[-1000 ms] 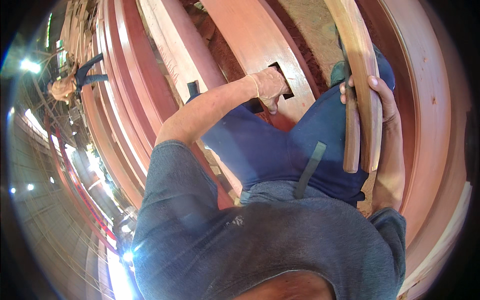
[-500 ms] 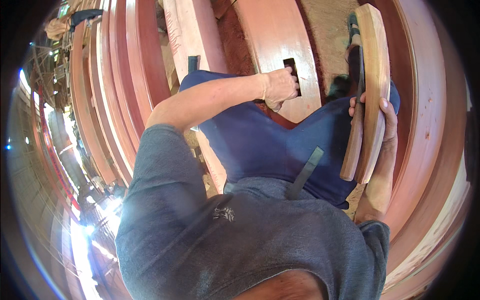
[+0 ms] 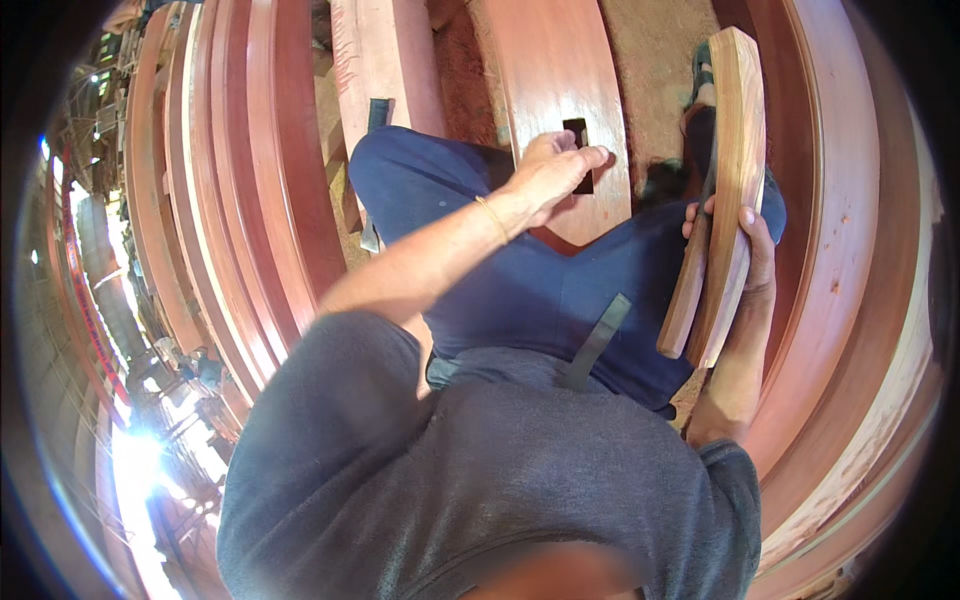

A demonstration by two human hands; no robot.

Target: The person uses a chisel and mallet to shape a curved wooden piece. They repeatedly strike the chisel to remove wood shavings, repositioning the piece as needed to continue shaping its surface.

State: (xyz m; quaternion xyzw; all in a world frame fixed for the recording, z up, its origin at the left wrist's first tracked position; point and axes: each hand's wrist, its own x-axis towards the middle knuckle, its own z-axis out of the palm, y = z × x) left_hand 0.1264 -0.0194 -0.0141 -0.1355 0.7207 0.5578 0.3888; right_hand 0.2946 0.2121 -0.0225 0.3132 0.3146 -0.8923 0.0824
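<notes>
My left hand (image 3: pixel 550 175) is over a rectangular hole (image 3: pixel 579 183) cut in a reddish wooden beam (image 3: pixel 560 60) between my knees. Its thumb sticks out across the opening, apart from the other fingers, which are partly hidden. No object shows in that hand. On the right, my right hand (image 3: pixel 757 245) is closed around two things side by side: a thick, pale, slightly curved wooden block (image 3: pixel 737 190) and a chisel with a wooden handle (image 3: pixel 685 300). Its dark blade runs up along the block, partly hidden behind it.
A pale beam (image 3: pixel 385 60) lies left of the worked one, with a dark flat tool end (image 3: pixel 378 112) beside my knee. Several long reddish boards (image 3: pixel 290 130) stand farther left. Large curved-looking planks (image 3: pixel 835 230) run along the right. Brown dusty ground (image 3: pixel 650 80) shows between beams.
My left hand has turned and shifted slightly left, its fist loosening and thumb now stretched out over the hole. My right hand keeps hold of the block and chisel.
</notes>
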